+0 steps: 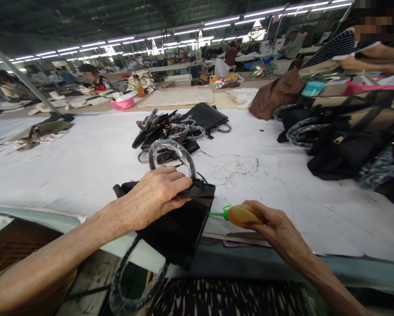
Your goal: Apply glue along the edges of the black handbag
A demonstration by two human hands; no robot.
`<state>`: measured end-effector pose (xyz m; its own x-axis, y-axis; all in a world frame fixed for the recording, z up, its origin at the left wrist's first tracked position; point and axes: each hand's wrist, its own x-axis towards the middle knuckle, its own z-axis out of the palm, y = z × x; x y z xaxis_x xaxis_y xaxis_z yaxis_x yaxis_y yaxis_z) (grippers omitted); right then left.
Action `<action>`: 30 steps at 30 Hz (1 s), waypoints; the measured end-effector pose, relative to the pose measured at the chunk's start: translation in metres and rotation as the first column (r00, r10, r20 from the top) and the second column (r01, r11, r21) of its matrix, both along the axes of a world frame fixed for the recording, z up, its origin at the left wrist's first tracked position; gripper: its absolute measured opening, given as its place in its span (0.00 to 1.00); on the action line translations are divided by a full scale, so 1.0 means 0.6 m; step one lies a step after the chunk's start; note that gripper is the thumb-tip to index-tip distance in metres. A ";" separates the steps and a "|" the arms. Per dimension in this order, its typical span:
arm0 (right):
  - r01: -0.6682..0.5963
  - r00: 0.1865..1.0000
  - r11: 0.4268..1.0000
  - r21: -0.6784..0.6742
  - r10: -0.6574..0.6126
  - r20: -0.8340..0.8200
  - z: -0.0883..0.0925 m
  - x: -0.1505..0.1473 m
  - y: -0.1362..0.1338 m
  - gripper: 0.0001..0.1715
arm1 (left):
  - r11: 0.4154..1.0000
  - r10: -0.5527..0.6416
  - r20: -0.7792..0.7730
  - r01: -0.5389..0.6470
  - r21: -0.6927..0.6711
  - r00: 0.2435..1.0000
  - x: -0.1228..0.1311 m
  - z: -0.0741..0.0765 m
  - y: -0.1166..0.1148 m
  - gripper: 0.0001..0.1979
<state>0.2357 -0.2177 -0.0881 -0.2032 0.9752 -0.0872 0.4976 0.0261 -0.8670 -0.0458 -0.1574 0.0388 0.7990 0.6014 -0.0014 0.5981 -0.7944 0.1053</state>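
Pressing down on the black bag, left hand fingers clasp its top edge; right hand fingers grip a glue bottle beside it.

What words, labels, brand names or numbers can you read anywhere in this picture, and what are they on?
None can be read.
The black handbag under the left hand shows no visible label.
The orange squeeze bottle in the right hand shows no print.
The bottle and papers on the far tables are too small and blurred to read.
The white paper sheet on the table has only faint marks, no letters.
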 end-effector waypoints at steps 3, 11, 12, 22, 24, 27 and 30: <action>-0.007 0.999 0.999 -0.040 0.006 -0.036 0.007 0.000 -0.003 0.15 | 1.000 0.019 0.007 -0.019 0.007 1.000 -0.004 -0.004 -0.009 0.10; -0.012 0.996 0.995 -0.097 0.003 -0.087 0.000 -0.003 -0.012 0.17 | 1.000 0.024 0.009 -0.024 0.018 1.000 -0.012 -0.013 -0.016 0.09; -0.014 0.996 0.995 -0.102 0.004 -0.090 -0.001 -0.004 -0.014 0.17 | 0.999 0.026 0.007 -0.026 0.018 1.000 -0.013 -0.013 -0.015 0.09; -0.051 0.995 0.986 -0.159 0.037 -0.091 0.018 -0.017 -0.046 0.11 | 1.000 0.026 0.035 -0.026 0.007 0.999 -0.007 -0.017 -0.007 0.09; -0.056 0.995 0.986 -0.155 0.043 -0.086 0.019 -0.018 -0.053 0.11 | 0.999 0.032 0.036 -0.032 0.015 0.999 -0.005 -0.017 -0.006 0.10; -0.052 0.997 0.989 -0.140 0.044 -0.063 0.017 -0.022 -0.063 0.11 | 0.999 0.029 0.034 -0.030 0.034 0.999 -0.004 -0.017 -0.005 0.10; -0.049 0.996 0.987 -0.150 0.037 -0.076 0.015 -0.027 -0.072 0.11 | 0.998 0.025 0.028 -0.026 0.055 0.999 -0.005 -0.019 -0.005 0.10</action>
